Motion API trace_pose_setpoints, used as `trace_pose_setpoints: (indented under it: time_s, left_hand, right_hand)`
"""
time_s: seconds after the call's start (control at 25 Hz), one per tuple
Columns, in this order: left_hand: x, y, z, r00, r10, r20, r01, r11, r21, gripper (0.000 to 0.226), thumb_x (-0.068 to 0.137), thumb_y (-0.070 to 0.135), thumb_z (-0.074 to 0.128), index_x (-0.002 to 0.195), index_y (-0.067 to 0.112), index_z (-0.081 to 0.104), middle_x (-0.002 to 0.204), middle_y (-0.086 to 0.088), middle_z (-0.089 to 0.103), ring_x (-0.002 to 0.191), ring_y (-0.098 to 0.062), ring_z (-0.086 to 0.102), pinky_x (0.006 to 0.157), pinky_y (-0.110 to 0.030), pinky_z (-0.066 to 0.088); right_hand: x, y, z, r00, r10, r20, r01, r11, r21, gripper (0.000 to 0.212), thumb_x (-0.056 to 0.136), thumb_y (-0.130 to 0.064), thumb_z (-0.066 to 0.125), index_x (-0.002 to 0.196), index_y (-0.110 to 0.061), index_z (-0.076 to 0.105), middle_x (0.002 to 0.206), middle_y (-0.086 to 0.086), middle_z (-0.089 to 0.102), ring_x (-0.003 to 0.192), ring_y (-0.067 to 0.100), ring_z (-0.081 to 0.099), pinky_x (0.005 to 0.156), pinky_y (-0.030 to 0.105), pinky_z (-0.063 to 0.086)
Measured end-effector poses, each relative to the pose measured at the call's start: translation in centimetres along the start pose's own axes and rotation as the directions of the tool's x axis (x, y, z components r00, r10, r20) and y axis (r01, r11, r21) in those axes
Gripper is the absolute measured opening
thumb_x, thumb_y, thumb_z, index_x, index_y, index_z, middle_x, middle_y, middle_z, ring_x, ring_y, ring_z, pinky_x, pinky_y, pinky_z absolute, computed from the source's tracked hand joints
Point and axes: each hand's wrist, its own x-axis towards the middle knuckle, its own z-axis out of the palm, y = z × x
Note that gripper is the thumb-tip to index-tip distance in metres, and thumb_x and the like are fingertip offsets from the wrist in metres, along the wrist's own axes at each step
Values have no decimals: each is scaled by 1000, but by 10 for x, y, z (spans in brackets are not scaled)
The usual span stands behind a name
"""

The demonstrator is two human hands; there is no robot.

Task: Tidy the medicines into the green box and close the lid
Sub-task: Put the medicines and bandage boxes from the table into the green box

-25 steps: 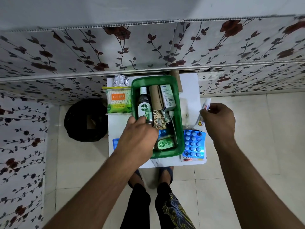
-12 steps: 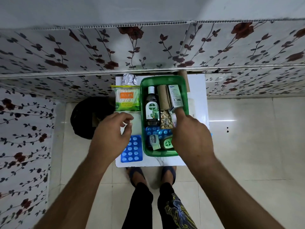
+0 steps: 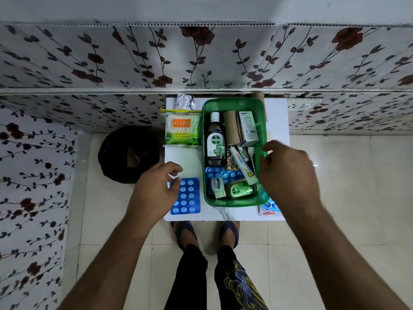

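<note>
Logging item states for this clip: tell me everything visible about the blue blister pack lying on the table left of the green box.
The blue blister pack is a glossy rectangular foil strip with two columns of round, pale blue bubbles, apparently all still filled. It lies flat on the white table, near its front edge, outside the green box and apart from its left wall. The left hand hovers open over its left edge, covering part of it; whether the fingers touch it cannot be told.
</note>
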Motion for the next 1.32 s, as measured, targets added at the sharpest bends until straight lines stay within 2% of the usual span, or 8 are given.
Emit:
trace_pose_setpoints:
  time_s: [0.12, 0.28, 0.4, 0.52, 0.72, 1.0, 1.2, 1.32]
  left_hand:
    - [-3, -7, 10, 996, -47, 77, 36, 990, 139, 46, 80, 27, 73, 124, 26, 58, 123, 0, 56, 110, -18, 53, 86, -32, 48]
    - [-4, -16, 27, 984, -62, 165, 7, 949, 316, 82, 61, 46, 83, 134, 29, 48, 126, -3, 44, 114, -24, 42, 92, -39, 45]
    - [0, -18, 36, 990, -38, 136, -13, 935, 355, 80, 60, 35, 85, 131, 27, 49, 121, -5, 46, 110, -26, 44, 89, -39, 46]
    - [1, -16, 39, 991, -27, 134, -21, 939, 344, 65, 61, 23, 84, 119, 24, 55, 109, -4, 50, 102, -27, 47, 84, -37, 44]
    - [1, -8, 6, 990, -76, 116, 58, 986, 154, 21, 78, 7, 69, 96, 17, 68, 91, 0, 51, 86, -25, 59, 68, -30, 38]
    - [13, 88, -60, 999, -32, -10, 28, 953, -303, 34, 78, 7, 74, 98, 34, 68, 91, 15, 67, 84, -1, 64, 75, -26, 51]
    - [43, 125, 29, 943, 139, 304, -160, 986, 43, 36, 79, 13, 73, 110, 29, 65, 99, -2, 65, 89, -21, 63, 74, -31, 50]
    - [44, 118, 60, 920, 167, 356, -249, 948, 199, 44, 77, 18, 75, 119, 23, 62, 113, -8, 55, 101, -27, 57, 82, -34, 49]
  right_hand:
    - [17, 36, 1, 968, 228, -108, -193, 946, 261, 23, 88, -21, 59, 110, -22, 66, 91, -4, 71, 86, 28, 67, 70, 30, 44]
    - [54, 60, 43, 956, 253, 147, -285, 918, 276, 40, 85, -34, 68, 122, -21, 61, 116, 4, 70, 103, 26, 65, 84, 32, 50]
    - [67, 62, 56, 946, 266, 187, -312, 902, 297, 44, 79, -33, 69, 120, -21, 60, 111, 5, 72, 98, 27, 67, 86, 40, 55]
    - [70, 61, 61, 938, 286, 195, -338, 880, 334, 42, 77, -29, 70, 116, -17, 62, 104, 9, 73, 95, 29, 68, 83, 35, 54]
    - [64, 62, 50, 934, 296, 199, -354, 831, 429, 35, 81, -25, 72, 113, -13, 67, 97, 6, 71, 89, 26, 66, 80, 34, 51]
    - [44, 78, 20, 912, 398, 96, -364, 679, 638, 30, 81, -25, 70, 109, -16, 67, 97, 7, 72, 88, 28, 70, 82, 44, 58]
    - [41, 77, 8, 917, 395, 59, -335, 680, 652, 30, 80, -27, 70, 109, -18, 66, 95, 4, 72, 84, 25, 71, 81, 48, 59]
    - [43, 82, 3, 928, 368, 54, -316, 704, 636, 25, 83, -24, 69, 107, -19, 66, 91, 0, 71, 83, 24, 70, 81, 46, 59]
